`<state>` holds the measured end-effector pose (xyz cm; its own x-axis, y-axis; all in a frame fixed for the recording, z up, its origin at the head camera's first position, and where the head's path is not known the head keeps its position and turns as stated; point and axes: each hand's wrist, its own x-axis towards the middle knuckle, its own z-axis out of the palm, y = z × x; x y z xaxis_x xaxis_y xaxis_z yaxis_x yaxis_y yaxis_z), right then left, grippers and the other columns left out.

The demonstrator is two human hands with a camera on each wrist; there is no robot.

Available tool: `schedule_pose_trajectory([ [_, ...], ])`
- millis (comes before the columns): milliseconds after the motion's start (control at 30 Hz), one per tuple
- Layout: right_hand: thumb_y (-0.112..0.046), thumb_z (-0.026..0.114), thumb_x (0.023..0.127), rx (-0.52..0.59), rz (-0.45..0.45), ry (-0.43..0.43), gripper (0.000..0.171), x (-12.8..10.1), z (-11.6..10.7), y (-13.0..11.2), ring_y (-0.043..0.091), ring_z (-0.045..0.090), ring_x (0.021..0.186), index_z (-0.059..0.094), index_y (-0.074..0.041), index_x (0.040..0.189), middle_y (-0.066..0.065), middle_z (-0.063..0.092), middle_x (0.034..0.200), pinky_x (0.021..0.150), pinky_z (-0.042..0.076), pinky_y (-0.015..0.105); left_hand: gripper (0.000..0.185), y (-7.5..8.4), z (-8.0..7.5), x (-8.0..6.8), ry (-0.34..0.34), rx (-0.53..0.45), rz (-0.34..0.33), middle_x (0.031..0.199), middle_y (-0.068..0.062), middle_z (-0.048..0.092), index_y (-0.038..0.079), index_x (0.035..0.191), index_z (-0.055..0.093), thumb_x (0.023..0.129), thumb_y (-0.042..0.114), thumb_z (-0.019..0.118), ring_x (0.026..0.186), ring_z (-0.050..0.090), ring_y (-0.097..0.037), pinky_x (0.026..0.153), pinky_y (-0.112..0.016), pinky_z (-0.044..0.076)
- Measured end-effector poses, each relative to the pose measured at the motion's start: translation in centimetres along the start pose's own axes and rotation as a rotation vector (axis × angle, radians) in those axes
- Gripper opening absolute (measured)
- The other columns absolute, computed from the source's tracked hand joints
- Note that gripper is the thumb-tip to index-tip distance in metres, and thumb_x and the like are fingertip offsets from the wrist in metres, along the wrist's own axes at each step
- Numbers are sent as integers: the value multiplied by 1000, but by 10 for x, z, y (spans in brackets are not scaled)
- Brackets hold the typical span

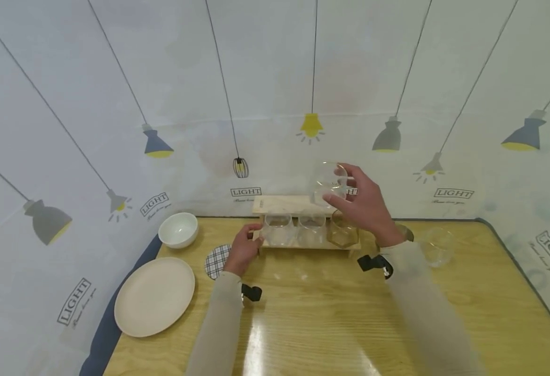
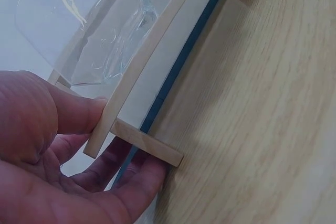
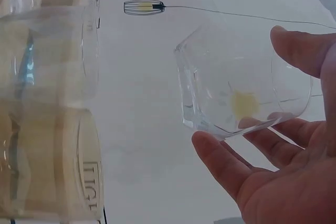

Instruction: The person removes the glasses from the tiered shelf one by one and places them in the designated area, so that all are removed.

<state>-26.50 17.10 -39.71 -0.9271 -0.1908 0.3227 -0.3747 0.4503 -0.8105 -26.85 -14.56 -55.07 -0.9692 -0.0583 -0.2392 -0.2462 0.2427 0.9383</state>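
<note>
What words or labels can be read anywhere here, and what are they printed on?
"LIGHT": printed again and again on the lamp-patterned backdrop, for example behind the wooden rack and at right.
Small script line under each "LIGHT": too small to read.
"LIGHT" also shows sideways through a glass in the right wrist view.
Clear glass held by the right hand, plate, bowl: no text seen.

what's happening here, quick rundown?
A person is working at a wooden rack at the back of the table. The right hand holds a clear glass in the air above the rack. The left hand grips the rack's left end. Three glasses stand in its lower row. A bowl, a plate and a checked coaster lie to the left.
</note>
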Motion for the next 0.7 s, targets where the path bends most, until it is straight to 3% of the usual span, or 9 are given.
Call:
schedule_pose_trajectory([
  [233, -30, 76, 100, -56, 19, 62, 78, -30, -39, 11, 41, 50, 143, 36, -19, 165, 12, 49, 159, 108, 50, 61, 40, 2, 2, -2, -5, -6, 7, 140, -19, 57, 16, 147, 57, 108, 15, 62, 104, 62, -26, 81, -40, 56],
  [367, -22, 78, 98, -86, 17, 114, 78, -45, -64, 22, 40, 52, 140, 37, -18, 165, 14, 50, 156, 105, 56, 31, 40, 1, 2, -2, -16, -15, 18, 138, -20, 57, 15, 147, 57, 108, 14, 60, 100, 61, -26, 78, -39, 56],
  [467, -17, 78, 97, -92, 15, 157, 77, -55, -81, 32, 27, 54, 137, 39, -20, 164, 10, 51, 155, 94, 48, 5, 38, 1, 0, -3, -14, -19, 27, 136, -20, 57, 15, 146, 58, 108, 14, 60, 99, 59, -25, 79, -41, 55],
  [500, -15, 78, 97, -92, 10, 168, 78, -58, -86, 37, 21, 53, 136, 38, -21, 164, 10, 50, 156, 92, 46, 2, 37, 1, 0, -3, -13, -22, 29, 136, -20, 57, 16, 145, 58, 108, 14, 60, 99, 59, -25, 80, -41, 55],
  [700, -9, 78, 96, -137, 10, 257, 77, -79, -118, 72, -13, 51, 125, 39, -17, 163, 8, 52, 154, 88, 46, 0, 37, 0, 2, -1, -19, -36, 23, 136, -19, 57, 16, 145, 58, 108, 13, 61, 100, 59, -23, 82, -40, 55],
])
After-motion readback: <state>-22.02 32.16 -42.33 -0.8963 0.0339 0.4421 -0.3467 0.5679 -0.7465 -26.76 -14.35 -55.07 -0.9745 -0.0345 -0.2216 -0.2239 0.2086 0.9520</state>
